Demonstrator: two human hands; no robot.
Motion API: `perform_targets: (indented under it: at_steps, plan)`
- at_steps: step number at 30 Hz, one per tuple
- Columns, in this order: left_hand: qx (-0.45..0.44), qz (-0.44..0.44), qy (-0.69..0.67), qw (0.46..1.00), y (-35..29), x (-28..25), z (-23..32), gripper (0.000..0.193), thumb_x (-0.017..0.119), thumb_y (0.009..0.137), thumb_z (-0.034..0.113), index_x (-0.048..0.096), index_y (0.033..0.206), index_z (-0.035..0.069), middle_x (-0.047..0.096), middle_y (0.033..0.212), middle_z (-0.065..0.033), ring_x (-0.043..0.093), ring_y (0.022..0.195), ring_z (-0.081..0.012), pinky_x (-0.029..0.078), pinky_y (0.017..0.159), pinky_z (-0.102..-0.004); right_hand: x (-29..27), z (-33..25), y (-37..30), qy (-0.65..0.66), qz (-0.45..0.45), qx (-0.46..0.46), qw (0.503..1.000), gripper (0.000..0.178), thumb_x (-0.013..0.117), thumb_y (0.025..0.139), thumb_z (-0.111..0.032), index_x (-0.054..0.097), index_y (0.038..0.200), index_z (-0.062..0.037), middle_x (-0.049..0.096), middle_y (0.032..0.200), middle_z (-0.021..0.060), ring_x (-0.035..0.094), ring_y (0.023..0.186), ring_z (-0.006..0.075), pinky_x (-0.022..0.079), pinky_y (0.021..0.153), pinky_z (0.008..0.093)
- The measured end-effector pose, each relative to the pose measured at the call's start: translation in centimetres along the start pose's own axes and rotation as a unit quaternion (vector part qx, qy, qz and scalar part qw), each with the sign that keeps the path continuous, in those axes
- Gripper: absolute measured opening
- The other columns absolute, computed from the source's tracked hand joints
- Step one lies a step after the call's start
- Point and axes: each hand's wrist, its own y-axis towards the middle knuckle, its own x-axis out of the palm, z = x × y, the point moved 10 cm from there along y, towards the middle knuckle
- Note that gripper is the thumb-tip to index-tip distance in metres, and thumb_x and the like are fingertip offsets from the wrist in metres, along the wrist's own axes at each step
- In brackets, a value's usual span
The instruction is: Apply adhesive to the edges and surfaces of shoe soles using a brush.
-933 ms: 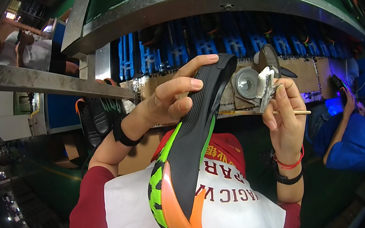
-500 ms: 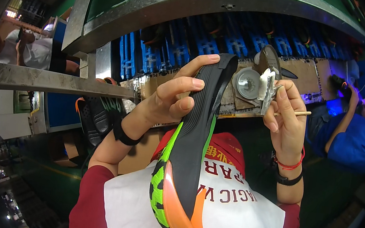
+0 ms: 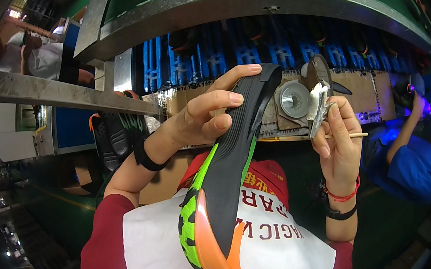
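Basically static: our left fingers (image 3: 232, 100) still grip the shoe sole (image 3: 226, 179), running from them toward us; our right fingers (image 3: 339, 129) still pinch the wooden stick (image 3: 358, 135) and white-coated piece (image 3: 315, 105), cup (image 3: 293, 99) just left. Sole and piece remain apart, so we're only holding.

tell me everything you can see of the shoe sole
The shoe sole is long and rubbery-looking: ribbed black toward its upper end, smooth black along the middle, green with black patches down its left side, glossy orange at the lower end. It stands nearly upright in front of the white shirt, the left hand holding its upper part.
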Motion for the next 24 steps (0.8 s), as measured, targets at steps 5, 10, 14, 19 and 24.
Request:
perform_targets:
  at_steps: [5,10,14,19,24]
  plan:
    - [0.004,-0.003,0.004,1.000,-0.1,0.2,0.4,0.092,0.068,0.070,-0.003,0.019,0.139,0.033,0.032,0.124,-0.0130,0.042,0.113,-0.0483,0.046,0.092,-0.0453,-0.1,0.2,-0.5,0.023,-0.013,-0.003,1.000,0.015,0.045,0.095,-0.016,0.051,0.100,-0.0030,0.056,0.074,0.0016,0.041,0.043,0.0031,0.024,0.037,0.0151]
    - [-0.005,0.049,-0.089,0.995,-2.1,-0.7,-2.4,0.067,0.055,0.085,0.011,0.018,0.140,0.023,0.033,0.131,-0.0164,0.044,0.115,-0.0428,0.045,0.092,-0.0444,-1.8,-1.9,-0.2,0.022,0.021,-0.055,0.998,0.015,0.044,0.096,-0.017,0.050,0.100,-0.0034,0.060,0.084,0.0050,0.038,0.042,0.0029,0.025,0.038,0.0152]
    - [-0.063,0.045,-0.079,0.994,0.3,1.3,-1.8,0.075,0.060,0.079,0.013,0.016,0.139,0.016,0.033,0.133,-0.0173,0.044,0.116,-0.0362,0.042,0.095,-0.0429,-4.7,-6.1,-2.0,-0.046,0.119,-0.129,0.983,0.016,0.045,0.095,-0.018,0.050,0.100,-0.0035,0.059,0.083,0.0044,0.037,0.043,0.0022,0.025,0.038,0.0153]
    - [-0.191,-0.036,-0.008,0.981,2.6,7.3,-4.1,0.107,0.079,0.059,0.014,0.007,0.137,0.004,0.030,0.136,-0.0154,0.043,0.120,-0.0251,0.034,0.101,-0.0388,-14.2,-8.9,-6.6,-0.010,0.234,-0.216,0.948,0.011,0.046,0.095,-0.016,0.051,0.095,-0.0060,0.053,0.074,0.0002,0.038,0.046,0.0036,0.028,0.041,0.0170]
    - [-0.225,0.052,-0.282,0.931,5.8,14.6,-9.4,0.097,0.077,0.060,0.014,0.016,0.135,0.003,0.030,0.125,-0.0103,0.037,0.118,-0.0227,0.035,0.098,-0.0360,-21.8,-10.3,-15.8,0.019,0.358,-0.268,0.894,0.010,0.048,0.094,-0.016,0.051,0.094,-0.0067,0.051,0.072,-0.0015,0.038,0.047,0.0029,0.027,0.042,0.0171]
